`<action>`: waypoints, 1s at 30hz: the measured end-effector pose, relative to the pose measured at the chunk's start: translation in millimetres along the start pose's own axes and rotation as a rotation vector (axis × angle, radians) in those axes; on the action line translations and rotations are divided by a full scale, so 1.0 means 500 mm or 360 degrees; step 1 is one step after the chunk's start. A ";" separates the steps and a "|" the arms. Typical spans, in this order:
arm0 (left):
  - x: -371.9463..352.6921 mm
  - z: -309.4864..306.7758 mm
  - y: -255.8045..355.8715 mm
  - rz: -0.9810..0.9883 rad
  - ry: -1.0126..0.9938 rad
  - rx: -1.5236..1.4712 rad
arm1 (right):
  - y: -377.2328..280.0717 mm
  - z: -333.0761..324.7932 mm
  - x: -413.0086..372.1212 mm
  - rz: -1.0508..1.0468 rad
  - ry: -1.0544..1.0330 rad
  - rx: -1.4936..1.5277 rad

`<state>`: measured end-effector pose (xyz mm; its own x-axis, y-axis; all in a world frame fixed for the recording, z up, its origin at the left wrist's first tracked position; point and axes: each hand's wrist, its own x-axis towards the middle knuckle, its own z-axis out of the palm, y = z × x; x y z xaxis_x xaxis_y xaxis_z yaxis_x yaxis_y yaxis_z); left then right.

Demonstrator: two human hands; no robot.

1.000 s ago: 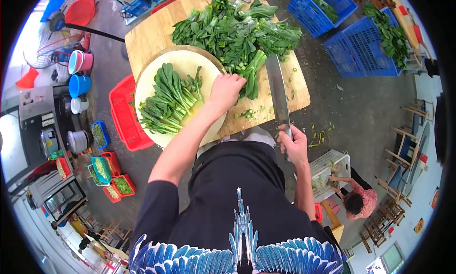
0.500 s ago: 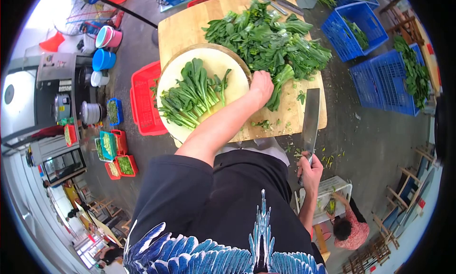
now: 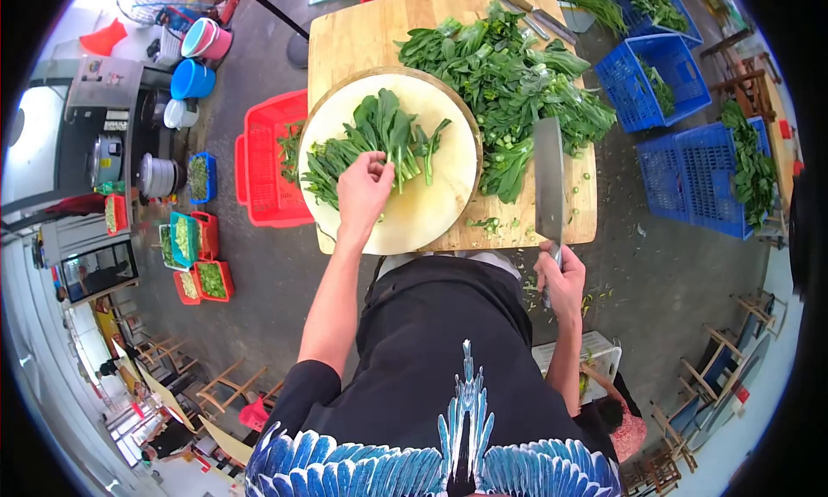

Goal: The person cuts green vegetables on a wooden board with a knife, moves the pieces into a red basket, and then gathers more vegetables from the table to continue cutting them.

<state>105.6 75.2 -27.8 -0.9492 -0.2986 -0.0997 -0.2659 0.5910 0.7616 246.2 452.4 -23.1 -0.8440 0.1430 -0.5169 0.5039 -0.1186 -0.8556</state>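
Note:
A bunch of leafy greens [image 3: 379,126] lies on the round chopping board [image 3: 431,212], which rests on a wooden table [image 3: 354,31]. My left hand [image 3: 366,187] is over the stems of this bunch, its fingers pinched together on them. In my right hand [image 3: 562,277] is the handle of a large cleaver [image 3: 548,178], its blade pointing away from me above the table's right part. A bigger heap of greens [image 3: 509,83] covers the table behind and right of the round board. Small cut bits [image 3: 490,225] are scattered near the front edge.
Two knives [image 3: 539,16] lie at the table's back edge. A red basket [image 3: 266,165] stands to the left, blue crates [image 3: 651,79] to the right. Another person [image 3: 621,419] is at a white crate [image 3: 599,355] at the lower right.
My left hand has moved left from beside the big heap to the greens on the round board. My right hand has raised the cleaver slightly. The view has shifted.

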 end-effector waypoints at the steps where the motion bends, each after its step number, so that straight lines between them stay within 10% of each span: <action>1: -0.002 0.012 -0.010 -0.0003 -0.0005 0.0021 | -0.007 0.011 0.007 -0.0002 -0.0044 -0.0018; 21: 0.054 0.078 0.008 0.0403 -0.0120 0.0565 | -0.001 0.133 -0.015 0.0081 -0.0239 -0.0127; 30: 0.123 0.075 0.038 -0.0287 -0.0416 -0.0472 | 0.001 0.129 -0.022 0.0056 -0.0223 -0.0120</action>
<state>35.8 96.0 -43.5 -0.9128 -0.1552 -0.3777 -0.4077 0.2942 0.8644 243.9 387.2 -15.7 -0.8402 0.0007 -0.5422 0.5416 -0.0460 -0.8393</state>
